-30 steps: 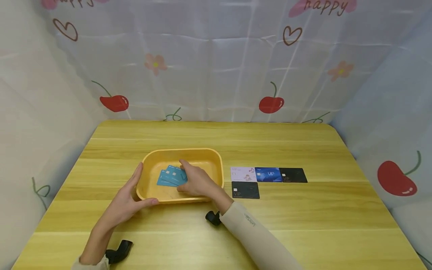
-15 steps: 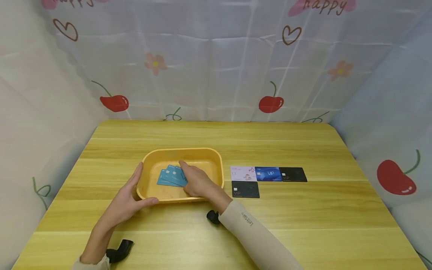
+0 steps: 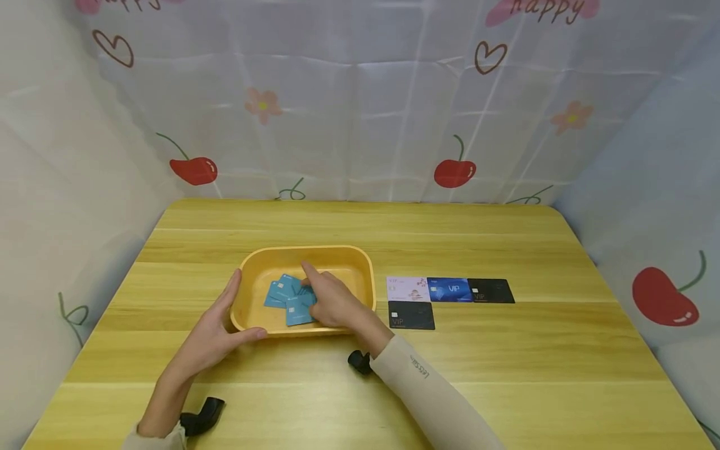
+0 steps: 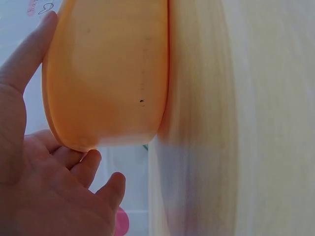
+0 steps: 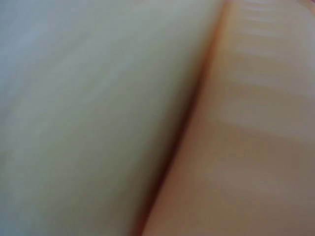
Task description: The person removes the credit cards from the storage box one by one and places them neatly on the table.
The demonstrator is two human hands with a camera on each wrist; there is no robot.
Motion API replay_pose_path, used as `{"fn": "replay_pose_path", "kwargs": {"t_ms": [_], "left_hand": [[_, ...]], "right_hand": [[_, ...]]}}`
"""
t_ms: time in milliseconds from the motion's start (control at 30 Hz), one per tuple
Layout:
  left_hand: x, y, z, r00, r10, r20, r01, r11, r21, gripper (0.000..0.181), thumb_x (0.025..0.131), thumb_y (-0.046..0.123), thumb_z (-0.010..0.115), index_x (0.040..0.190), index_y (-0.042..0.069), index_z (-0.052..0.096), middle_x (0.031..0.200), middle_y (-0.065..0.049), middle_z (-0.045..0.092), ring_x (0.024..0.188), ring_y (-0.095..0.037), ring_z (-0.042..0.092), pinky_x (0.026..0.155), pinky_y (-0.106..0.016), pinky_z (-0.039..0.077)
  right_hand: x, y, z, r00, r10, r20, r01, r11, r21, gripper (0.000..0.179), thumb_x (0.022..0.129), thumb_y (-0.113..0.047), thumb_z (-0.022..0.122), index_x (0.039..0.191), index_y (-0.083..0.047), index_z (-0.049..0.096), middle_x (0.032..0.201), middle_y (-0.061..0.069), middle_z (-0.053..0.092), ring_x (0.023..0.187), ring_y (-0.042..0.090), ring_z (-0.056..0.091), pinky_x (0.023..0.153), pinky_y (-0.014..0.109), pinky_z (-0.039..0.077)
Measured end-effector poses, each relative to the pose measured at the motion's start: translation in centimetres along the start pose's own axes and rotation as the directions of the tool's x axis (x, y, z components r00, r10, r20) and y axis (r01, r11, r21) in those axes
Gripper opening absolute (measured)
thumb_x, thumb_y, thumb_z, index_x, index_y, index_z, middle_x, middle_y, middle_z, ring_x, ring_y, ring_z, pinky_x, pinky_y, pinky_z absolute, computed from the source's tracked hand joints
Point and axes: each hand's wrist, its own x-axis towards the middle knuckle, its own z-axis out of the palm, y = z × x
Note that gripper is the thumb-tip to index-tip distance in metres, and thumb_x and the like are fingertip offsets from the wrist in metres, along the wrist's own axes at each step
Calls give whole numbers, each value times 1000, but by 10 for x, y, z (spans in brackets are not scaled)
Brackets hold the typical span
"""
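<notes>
A yellow tray (image 3: 264, 253) stands left of the table's middle, several blue cards (image 3: 280, 289) fanned inside it. My left hand (image 3: 209, 337) holds the tray's near left corner, thumb along the front rim and fingers at the left end. In the left wrist view, that hand (image 4: 64, 182) spans the tray wall (image 4: 108, 73). My right hand (image 3: 335, 300) reaches into the tray, its index finger pointing forward over the cards. The thumb and curled fingers grip the right edge of the front blue card (image 3: 299, 311), whose right part they hide. Blurred tray wall fills half the right wrist view.
Right of the tray, a pink-white card (image 3: 406, 287), a blue VIP card (image 3: 451, 290) and a black VIP card (image 3: 492, 291) lie in a row. Another black card (image 3: 410, 315) lies below the pink-white one. A printed curtain (image 3: 349, 125) rises behind the table (image 3: 506, 375).
The front blue card has slid toward the near side of the tray and apart from the others under my right hand. My left hand keeps its place on the tray.
</notes>
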Motion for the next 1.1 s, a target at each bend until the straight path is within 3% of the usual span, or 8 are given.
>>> {"fn": "replay_pose_path", "kwargs": {"t_ms": [100,333,500,700,833,1100], "left_hand": [[0,0,0,1000,1,-1,-1,1000,7,114,81,22,84,159,19,1,164,-6,-1,149,-24,-1,114,-58,6],[1,1,0,1000,5,3,-5,1000,23,114,81,24,84,159,19,1,164,-7,-1,149,-25,-1,114,-57,7],[0,0,-1,1000,7,3,-7,1000,19,114,81,23,84,159,19,1,164,-7,-1,149,-24,-1,115,-56,6],[-1,-1,-1,1000,3,5,-3,1000,15,113,82,23,83,159,20,1,164,-6,-1,149,-23,-1,115,-57,6],[-1,-1,-1,1000,0,0,0,1000,22,113,81,23,84,159,19,2,165,-6,0,149,-23,-1,115,-54,6],[0,-1,-1,1000,9,0,-9,999,40,113,81,24,84,159,19,2,165,-6,0,149,-23,0,117,-46,7]], "right_hand": [[0,0,0,1000,-1,7,1,999,-34,87,81,11,61,156,-2,20,137,10,58,127,25,50,101,31,42],[0,2,-1,996,1,92,1,1000,-23,104,79,-13,84,158,-3,17,145,7,51,131,22,47,106,31,38],[2,0,0,996,37,79,-30,996,-87,97,82,-8,79,158,-8,20,146,4,50,131,25,45,105,33,39],[1,-2,4,996,81,22,-77,986,-149,86,90,-16,73,159,-12,22,145,9,50,133,27,44,105,39,40],[0,-1,4,996,83,26,-78,986,-145,90,88,-16,75,159,-12,21,144,10,51,133,28,44,104,39,41],[-1,1,1,998,53,14,-51,990,-132,91,83,-2,75,158,-11,25,138,10,55,128,27,48,101,36,43]]}}
